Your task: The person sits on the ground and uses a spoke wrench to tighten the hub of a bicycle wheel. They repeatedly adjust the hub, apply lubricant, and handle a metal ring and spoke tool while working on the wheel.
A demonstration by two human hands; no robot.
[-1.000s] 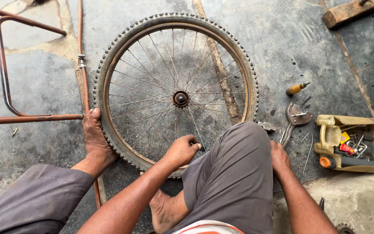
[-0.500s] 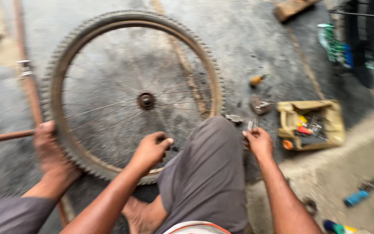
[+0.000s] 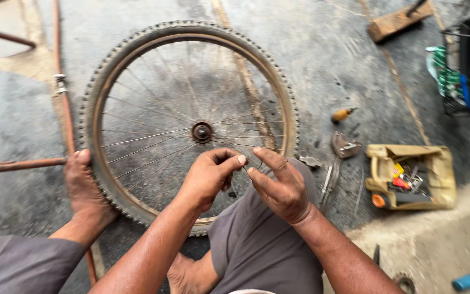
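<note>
Okay, concrete floor [image 3: 354, 65], grey and stained, fills the view. Bicycle wheel [image 3: 191, 27] lies flat on it, centre-left, knobbly tyre on a rusty rim, thin spokes running to the hub [image 3: 202, 132]. Rusty pipe frame [image 3: 61, 98] lies along the wheel's left side, just beside the tyre. Person sits at the wheel's near edge in grey trousers [image 3: 257, 245], one knee over the lower right part of the rim. A bare foot [image 3: 85, 188] presses on the tyre at lower left.

Both hands are up over the spokes, between hub and knee, fingertips meeting. Left hand [image 3: 208, 179]: fingers curled in, thumb pressed to forefinger in a tight pinch; what sits in the pinch is too small to tell. Right hand [image 3: 281, 188]: thumb and forefinger stretched toward the left fingertips, other fingers loosely bent; cannot tell whether it grips anything.

Yellow tool tray [image 3: 441, 174] sits to the right, well apart from the wheel, holding small mixed bits. Wooden block [image 3: 395, 23] lies top right. Metal bracket [image 3: 345, 146] is near the tyre's right edge, an orange-handled screwdriver [image 3: 342, 115] just above it. Blue-handled tool [image 3: 469, 280] lies bottom right.
</note>
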